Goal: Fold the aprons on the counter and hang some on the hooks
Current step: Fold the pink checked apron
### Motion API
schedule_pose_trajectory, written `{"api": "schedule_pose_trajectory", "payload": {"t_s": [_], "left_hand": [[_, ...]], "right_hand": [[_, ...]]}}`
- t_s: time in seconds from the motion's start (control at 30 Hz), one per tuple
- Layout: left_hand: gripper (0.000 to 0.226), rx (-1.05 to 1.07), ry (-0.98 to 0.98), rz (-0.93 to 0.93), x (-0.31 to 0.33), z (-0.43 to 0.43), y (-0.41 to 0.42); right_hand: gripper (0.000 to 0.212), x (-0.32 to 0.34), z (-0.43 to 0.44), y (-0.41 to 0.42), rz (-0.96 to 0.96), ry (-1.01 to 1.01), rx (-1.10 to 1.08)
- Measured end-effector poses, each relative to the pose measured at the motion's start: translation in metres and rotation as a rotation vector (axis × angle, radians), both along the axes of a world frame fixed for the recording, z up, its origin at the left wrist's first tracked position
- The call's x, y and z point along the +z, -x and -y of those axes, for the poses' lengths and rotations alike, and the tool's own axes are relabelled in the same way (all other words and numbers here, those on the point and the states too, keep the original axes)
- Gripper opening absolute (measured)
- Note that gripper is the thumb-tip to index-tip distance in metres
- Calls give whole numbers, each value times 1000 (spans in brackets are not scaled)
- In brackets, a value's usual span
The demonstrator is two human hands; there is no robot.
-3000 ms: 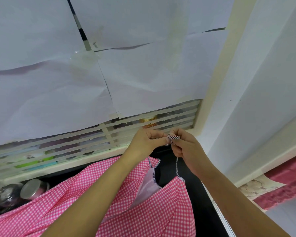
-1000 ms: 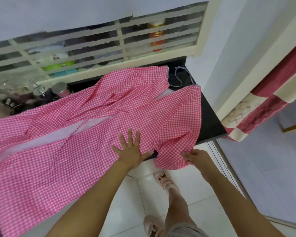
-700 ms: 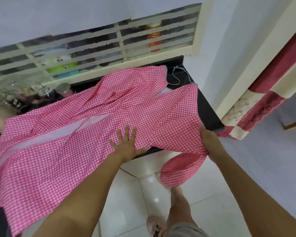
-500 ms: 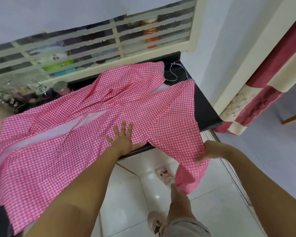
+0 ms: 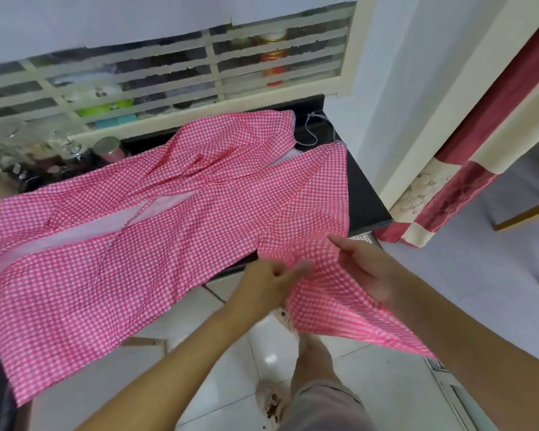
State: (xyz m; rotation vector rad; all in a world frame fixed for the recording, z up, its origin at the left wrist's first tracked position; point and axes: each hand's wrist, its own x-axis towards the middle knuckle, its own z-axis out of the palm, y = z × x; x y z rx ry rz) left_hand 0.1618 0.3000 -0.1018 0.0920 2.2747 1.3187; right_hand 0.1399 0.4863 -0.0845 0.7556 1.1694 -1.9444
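pink-and-white gingham apron [image 5: 168,244] is lying spread open and rumpled across the black counter [image 5: 366,197], its near edge hanging over the front. its thin neck cord [image 5: 311,132] is resting at the far right corner, close to the wall. one loose flap at the right is hanging off the counter edge, and both hands are working on it.

the right hand [image 5: 366,270] is gripping that flap, thumb on top and fingers spread along the cloth, lifting it clear of the counter front. the left hand [image 5: 268,287] is sitting just beside it at the flap's inner edge with fingers curled. motion blur is hiding whether it is pinching the cloth or only touching it.

progress appears early. no clean fold is showing. the bib and skirt are lying creased, with pale lining exposed in a long strip. no folded apron and no hooks are showing, so folding and hanging are both outstanding.

glass jars [image 5: 109,149] are standing at the counter's back left, under a louvred window [image 5: 199,70].
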Motion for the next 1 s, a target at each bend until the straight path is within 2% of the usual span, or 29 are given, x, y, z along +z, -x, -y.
{"api": "schedule_pose_trajectory", "payload": {"t_s": [0.07,0.13,0.2,0.23,0.33,0.37,0.4,0.43,0.5,0.53,0.57,0.6,0.67,0.7,0.73,0.77,0.8,0.83,0.9,1.0], "left_hand": [[72,-35,-38,66,-1,-3,-11],[94,43,-106,76,-4,-1,-13],[96,82,-93,23,2,4,-13],[84,100,-80,-10,3,6,-13],[16,222,-80,-55,9,14,-9],[8,259,-82,-34,10,20,-6],[18,290,-78,-11,11,27,-3],[23,306,-79,9,13,35,1],[32,298,-52,47,22,49,11],[34,273,-42,55,30,55,18],[32,250,-35,61,37,61,26],[30,226,-30,82,45,64,35],[28,239,-56,99,55,76,51],[29,253,-88,140,59,81,57],[29,256,-114,179,62,86,63],[29,247,-142,212,64,92,67],[29,209,-157,249,66,97,72],[31,151,-140,280,68,104,80],[33,-16,-23,340,74,122,93],[28,-257,272,408,83,161,113]], "right_hand": [[53,7,18,-1,-70,81,74],[53,16,32,1,-143,118,154],[47,21,47,3,-189,146,125],[45,19,51,5,-189,161,100],[42,18,60,5,-206,223,117],[37,19,59,6,-226,223,146],[31,19,56,9,-281,155,192],[26,20,51,12,-403,-4,262],[20,20,36,23,-755,-598,382],[28,18,28,30,-928,-939,405],[42,15,22,39,-1074,-1189,446],[54,12,17,48,-1162,-1328,540],[76,0,16,68,-1211,-1369,822],[77,-9,16,78,-1239,-1329,948],[64,-17,17,88,-1293,-1275,1017],[41,-22,18,96,-1350,-1230,1027],[19,-23,19,104,-1357,-1211,1031],[7,-21,17,116,-1308,-1198,1050],[19,-8,13,140,-1150,-1205,1136],[31,10,13,182,-998,-1259,1326]]}}
